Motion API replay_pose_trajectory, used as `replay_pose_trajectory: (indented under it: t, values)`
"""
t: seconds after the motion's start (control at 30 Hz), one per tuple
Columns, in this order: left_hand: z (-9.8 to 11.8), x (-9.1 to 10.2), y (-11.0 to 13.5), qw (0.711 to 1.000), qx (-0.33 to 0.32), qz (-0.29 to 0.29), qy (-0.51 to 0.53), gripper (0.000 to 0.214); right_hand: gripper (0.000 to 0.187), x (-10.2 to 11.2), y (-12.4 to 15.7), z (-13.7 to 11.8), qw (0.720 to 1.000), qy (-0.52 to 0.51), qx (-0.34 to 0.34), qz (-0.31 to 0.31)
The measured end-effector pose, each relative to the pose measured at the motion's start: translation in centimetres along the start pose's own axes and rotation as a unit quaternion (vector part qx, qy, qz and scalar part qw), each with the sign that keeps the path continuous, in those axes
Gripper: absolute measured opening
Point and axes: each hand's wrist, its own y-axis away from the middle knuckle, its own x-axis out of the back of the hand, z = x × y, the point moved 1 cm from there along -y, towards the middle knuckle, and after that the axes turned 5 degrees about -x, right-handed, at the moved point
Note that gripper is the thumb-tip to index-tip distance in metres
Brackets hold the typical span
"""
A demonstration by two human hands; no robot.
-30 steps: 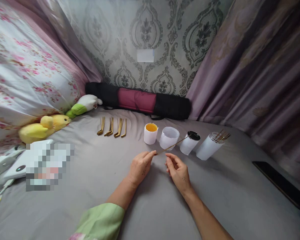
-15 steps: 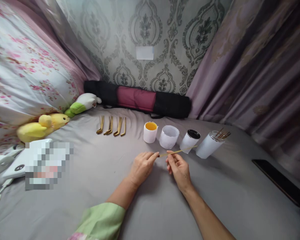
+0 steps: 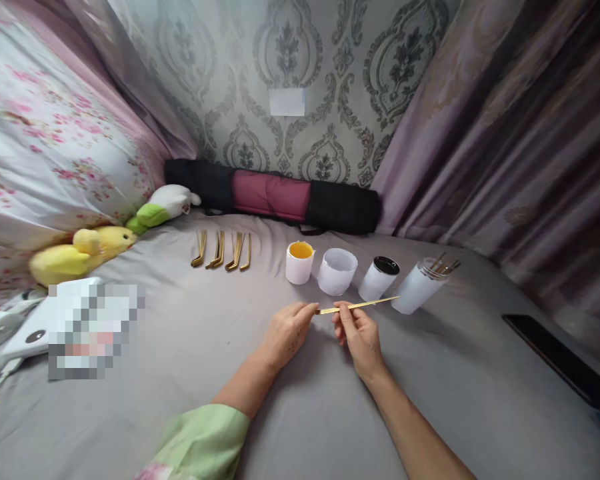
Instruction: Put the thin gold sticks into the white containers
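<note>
A thin gold stick (image 3: 375, 303) is held level between my two hands, narrowing toward its right end. My left hand (image 3: 286, 335) pinches its left end, and the fingertips hide that tip. My right hand (image 3: 361, 337) grips it near the middle between thumb and fingers, with the rest pointing right toward the pale jar (image 3: 418, 288). Beyond my hands, small groups of gold sticks with bent lower ends (image 3: 219, 252) lie in a row on the grey sheet. A white cup with yellow inside (image 3: 299, 269) stands behind my hands.
Beside the yellow-lined cup are a wide whitish tub (image 3: 337, 279) and a white can with a black inside (image 3: 375, 284). Thin brown sticks (image 3: 444, 267) stand in the pale jar. A black phone-like slab (image 3: 555, 360) lies right; plush toys (image 3: 100, 248) and a long bag (image 3: 270, 195) lie behind.
The gold stick has turned slightly, showing a brighter face, its right end a little lower. Both hands keep hold of it in nearly the same place. The view has shifted slightly.
</note>
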Motion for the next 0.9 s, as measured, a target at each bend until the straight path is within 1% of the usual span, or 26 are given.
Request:
replay_pose_trajectory:
  t: [0.17, 0.27, 0.33, 0.43, 0.53, 0.67, 0.9]
  values:
    - [-0.09, -0.24, -0.09, 0.993, 0.052, 0.041, 0.096, 0.03, 0.033, 0.13, -0.16, 0.24, 1.0, -0.004, -0.001, 0.008]
    - [-0.04, -0.29, -0.25, 0.975, 0.123, 0.053, 0.174, 0.027, 0.033, 0.21, -0.25, 0.41, 1.0, -0.004, -0.001, 0.012]
    - [0.03, -0.36, -0.39, 0.951, 0.181, 0.054, 0.245, 0.026, 0.033, 0.27, -0.3, 0.5, 1.0, -0.005, -0.002, 0.016]
    - [0.18, -0.52, -0.65, 0.895, 0.257, 0.05, 0.362, 0.029, 0.033, 0.38, -0.36, 0.57, 1.0, -0.002, 0.001, 0.027]
    - [0.34, -0.58, -0.88, 0.841, 0.309, 0.047, 0.441, 0.031, 0.033, 0.45, -0.41, 0.59, 0.999, 0.006, 0.004, 0.032]
    - [0.54, -0.49, -0.98, 0.792, 0.342, 0.037, 0.505, 0.034, 0.034, 0.52, -0.43, 0.59, 0.999, 0.015, 0.005, 0.036]
    - [0.77, -0.47, -0.87, 0.737, 0.353, 0.011, 0.576, 0.037, 0.033, 0.61, -0.33, 0.59, 0.999, 0.028, -0.001, 0.035]
